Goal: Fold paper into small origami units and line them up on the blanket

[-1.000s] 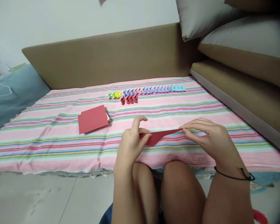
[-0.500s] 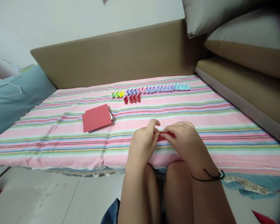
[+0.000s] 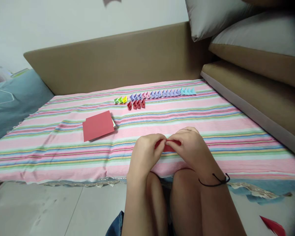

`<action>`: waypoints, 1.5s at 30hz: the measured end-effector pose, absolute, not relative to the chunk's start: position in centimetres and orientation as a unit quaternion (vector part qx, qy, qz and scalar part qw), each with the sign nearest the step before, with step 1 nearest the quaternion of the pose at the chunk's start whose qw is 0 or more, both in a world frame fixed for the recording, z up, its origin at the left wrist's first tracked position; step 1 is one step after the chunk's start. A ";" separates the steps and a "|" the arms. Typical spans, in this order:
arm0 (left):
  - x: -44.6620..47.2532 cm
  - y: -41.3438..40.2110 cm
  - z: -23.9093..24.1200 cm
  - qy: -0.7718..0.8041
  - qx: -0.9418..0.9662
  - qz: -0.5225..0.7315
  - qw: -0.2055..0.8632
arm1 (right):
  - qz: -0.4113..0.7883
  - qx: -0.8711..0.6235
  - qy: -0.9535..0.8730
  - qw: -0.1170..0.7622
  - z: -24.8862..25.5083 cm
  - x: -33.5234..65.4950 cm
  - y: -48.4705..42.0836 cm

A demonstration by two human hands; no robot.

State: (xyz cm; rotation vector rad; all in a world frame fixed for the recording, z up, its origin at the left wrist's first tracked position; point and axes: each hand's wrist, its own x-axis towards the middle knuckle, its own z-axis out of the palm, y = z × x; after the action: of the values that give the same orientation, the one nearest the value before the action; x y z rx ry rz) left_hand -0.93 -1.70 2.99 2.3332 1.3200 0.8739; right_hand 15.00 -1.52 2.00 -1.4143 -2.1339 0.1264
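While the left hand (image 3: 145,152) pinches red paper (image 3: 168,148), the right hand (image 3: 192,147) clamps it alongside.

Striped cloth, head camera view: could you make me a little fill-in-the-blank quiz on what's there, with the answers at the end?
The paper pinched between the left hand and the right hand is coloured ____.
The black cord is worn on the ____ wrist.
The short row of dark red folded paper shapes on the striped cloth numbers ____.
The paper stack lies to the ____ of both hands.

Missing words: red; right; four; left.
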 end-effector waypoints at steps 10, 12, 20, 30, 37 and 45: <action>-3.5 -1.4 3.3 0.505 0.785 0.329 0.145 | 0.068 -0.544 -0.784 0.292 2.0 16.3 -1.6; -4.2 -1.4 3.3 0.508 0.779 0.347 0.125 | 0.074 -0.543 -0.784 0.291 2.2 16.4 -1.7; -5.1 -2.2 3.8 0.587 0.665 0.460 -0.042 | 0.052 -0.574 -0.764 0.292 2.2 16.7 -1.9; 0.0 -1.5 2.4 0.397 0.841 0.368 0.009 | 0.019 -0.545 -0.780 0.308 2.3 14.8 -2.0; -1.8 -1.9 2.6 0.439 0.825 0.356 -0.011 | 0.038 -0.543 -0.780 0.310 1.9 15.3 -2.1; -5.1 -1.1 1.8 0.498 0.736 0.442 -0.121 | 0.072 -0.554 -0.756 0.341 1.9 16.3 -2.3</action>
State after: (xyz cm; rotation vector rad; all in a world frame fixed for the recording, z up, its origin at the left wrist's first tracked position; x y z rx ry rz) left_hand -5.13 -1.08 1.77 2.5109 1.6967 1.5085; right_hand 16.33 -2.29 1.89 -1.4419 -1.9663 0.1868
